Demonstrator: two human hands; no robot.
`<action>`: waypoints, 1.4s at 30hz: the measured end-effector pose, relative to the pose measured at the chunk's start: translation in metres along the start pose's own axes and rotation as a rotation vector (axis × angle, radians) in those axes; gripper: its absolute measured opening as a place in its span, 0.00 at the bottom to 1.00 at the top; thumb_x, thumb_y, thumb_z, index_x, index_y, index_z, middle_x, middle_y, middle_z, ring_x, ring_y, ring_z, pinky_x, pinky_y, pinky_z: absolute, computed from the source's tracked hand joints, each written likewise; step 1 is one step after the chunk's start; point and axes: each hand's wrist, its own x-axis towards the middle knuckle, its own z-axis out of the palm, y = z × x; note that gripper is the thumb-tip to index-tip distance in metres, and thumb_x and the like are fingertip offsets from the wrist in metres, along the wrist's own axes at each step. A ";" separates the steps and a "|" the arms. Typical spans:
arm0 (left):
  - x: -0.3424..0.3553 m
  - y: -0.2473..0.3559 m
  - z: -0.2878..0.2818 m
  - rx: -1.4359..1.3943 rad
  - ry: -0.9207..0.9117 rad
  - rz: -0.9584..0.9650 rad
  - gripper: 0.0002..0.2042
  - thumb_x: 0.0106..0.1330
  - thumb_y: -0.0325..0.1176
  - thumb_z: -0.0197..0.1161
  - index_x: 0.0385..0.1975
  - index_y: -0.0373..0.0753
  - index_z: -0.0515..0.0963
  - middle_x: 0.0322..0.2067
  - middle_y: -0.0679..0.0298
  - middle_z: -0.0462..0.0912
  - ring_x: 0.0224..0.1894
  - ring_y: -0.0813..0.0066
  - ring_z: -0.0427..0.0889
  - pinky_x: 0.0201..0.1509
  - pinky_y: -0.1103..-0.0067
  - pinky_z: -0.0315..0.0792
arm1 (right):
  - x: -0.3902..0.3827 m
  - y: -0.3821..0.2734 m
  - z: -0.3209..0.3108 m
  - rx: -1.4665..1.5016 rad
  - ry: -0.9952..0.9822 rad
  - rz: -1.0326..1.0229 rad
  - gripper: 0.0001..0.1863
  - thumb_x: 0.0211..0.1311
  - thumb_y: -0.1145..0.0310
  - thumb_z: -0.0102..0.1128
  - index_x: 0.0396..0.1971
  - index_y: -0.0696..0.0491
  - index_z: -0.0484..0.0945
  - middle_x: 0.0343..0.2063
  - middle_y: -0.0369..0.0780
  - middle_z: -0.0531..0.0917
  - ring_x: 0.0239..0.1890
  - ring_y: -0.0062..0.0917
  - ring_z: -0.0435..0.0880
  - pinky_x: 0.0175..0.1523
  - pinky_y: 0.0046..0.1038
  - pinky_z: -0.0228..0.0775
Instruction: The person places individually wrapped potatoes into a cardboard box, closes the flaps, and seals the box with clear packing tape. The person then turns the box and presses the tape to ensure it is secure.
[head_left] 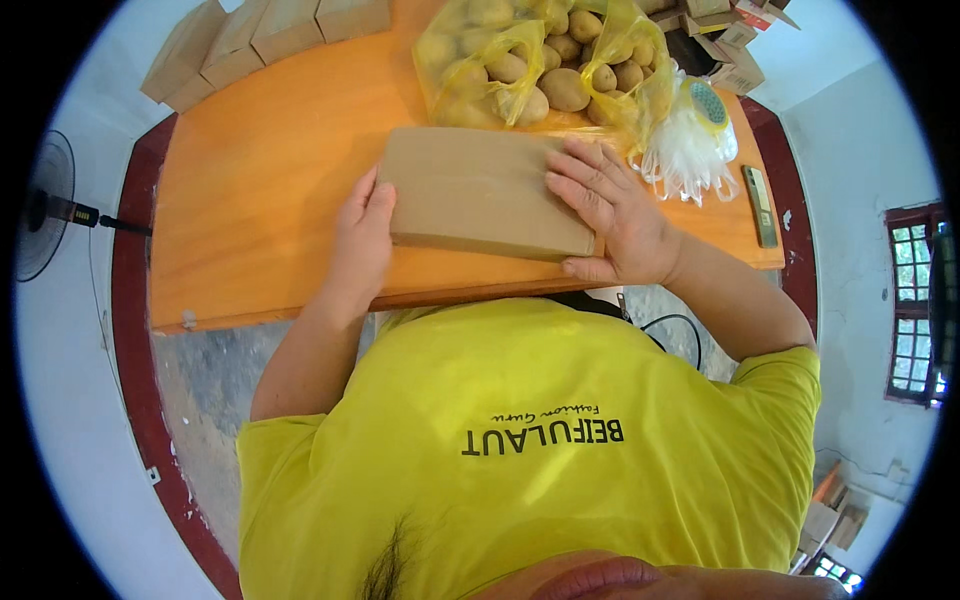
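A flat brown cardboard box (480,190), closed, lies between my two hands close to the table's near edge. My left hand (366,235) grips its left end, the thumb at the front and the fingers mostly hidden behind that end. On the right end rests my right hand (620,220), fingers spread over the top face and thumb at the lower corner. Just beyond the box, several potatoes (565,90) fill a yellow plastic bag (450,80) that gapes at the top.
Several closed cardboard boxes (285,28) stand in a row at the far left of the orange table (260,200). At the right are a tape roll (708,104), clear plastic bags (690,160), a phone (760,205) and opened cartons (725,50). A fan (48,208) stands left.
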 end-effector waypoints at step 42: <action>0.046 0.010 -0.035 -0.034 0.000 -0.289 0.14 0.75 0.39 0.52 0.46 0.33 0.77 0.39 0.64 0.84 0.39 0.77 0.81 0.45 0.79 0.74 | 0.118 -0.014 -0.040 0.904 0.168 0.636 0.27 0.59 0.48 0.67 0.41 0.60 0.74 0.31 0.37 0.76 0.34 0.20 0.75 0.37 0.24 0.69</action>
